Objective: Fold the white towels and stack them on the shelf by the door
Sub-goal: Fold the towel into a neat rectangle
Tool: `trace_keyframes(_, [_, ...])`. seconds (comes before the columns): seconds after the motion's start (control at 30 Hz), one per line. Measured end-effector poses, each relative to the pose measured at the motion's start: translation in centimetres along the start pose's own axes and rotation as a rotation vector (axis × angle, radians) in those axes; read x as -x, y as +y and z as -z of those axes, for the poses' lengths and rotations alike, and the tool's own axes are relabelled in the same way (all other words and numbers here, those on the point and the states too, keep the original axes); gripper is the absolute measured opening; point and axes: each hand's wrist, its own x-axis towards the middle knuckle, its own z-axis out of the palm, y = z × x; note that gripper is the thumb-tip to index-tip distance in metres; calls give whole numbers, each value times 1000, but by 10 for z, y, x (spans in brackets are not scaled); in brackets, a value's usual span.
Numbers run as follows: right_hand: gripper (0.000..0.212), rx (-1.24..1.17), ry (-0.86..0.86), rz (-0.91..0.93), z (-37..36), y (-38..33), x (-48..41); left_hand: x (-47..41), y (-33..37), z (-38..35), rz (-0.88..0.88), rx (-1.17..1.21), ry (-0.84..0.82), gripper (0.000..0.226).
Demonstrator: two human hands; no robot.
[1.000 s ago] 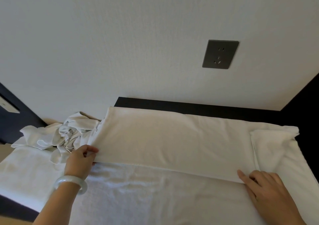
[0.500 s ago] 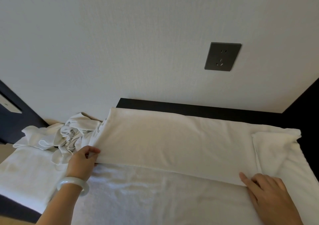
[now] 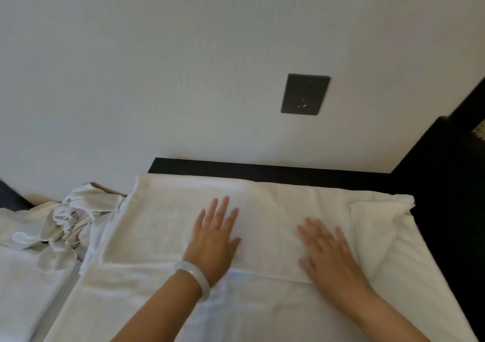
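A large white towel (image 3: 162, 218) lies spread across a dark surface, its far half folded over toward me. My left hand (image 3: 216, 234), with a pale bangle on the wrist, lies flat with straight fingers on the folded layer near its middle. My right hand (image 3: 328, 250) presses flat on the same layer further right, slightly blurred. The towel's right end (image 3: 378, 226) is turned in as a smaller flap. The lower single layer (image 3: 162, 299) stretches toward me under both forearms.
A crumpled heap of white cloth (image 3: 76, 218) sits at the left, beside another flat white towel (image 3: 29, 289). A dark surface edge (image 3: 262, 170) runs along the wall, which carries a grey socket (image 3: 304, 94). A dark panel (image 3: 446, 184) rises on the right.
Both hands let go of the fold's near edge at its two ends and moved inward onto the folded layer, now lying flat on it. The camera moved closer.
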Motion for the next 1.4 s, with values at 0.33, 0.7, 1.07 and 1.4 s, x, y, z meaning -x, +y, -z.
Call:
trace_keyframes(0.33, [15,-748,500,-973,53,109,-17,-70,76,-34,-323,-16,-257,100])
trace_keyframes(0.7, [34,-1373,228,-1380,61,202,-65,-79,96,-51,-322,-49,-264,63])
trace_keyframes(1.07, [44,-1195,219,-1343,41,214,-79,-76,122,-54,-491,-42,-326,61])
trace_keyframes(1.4, [69,-315,-109,-810,70,223,-57,-61,178,-54,-630,80,-355,61])
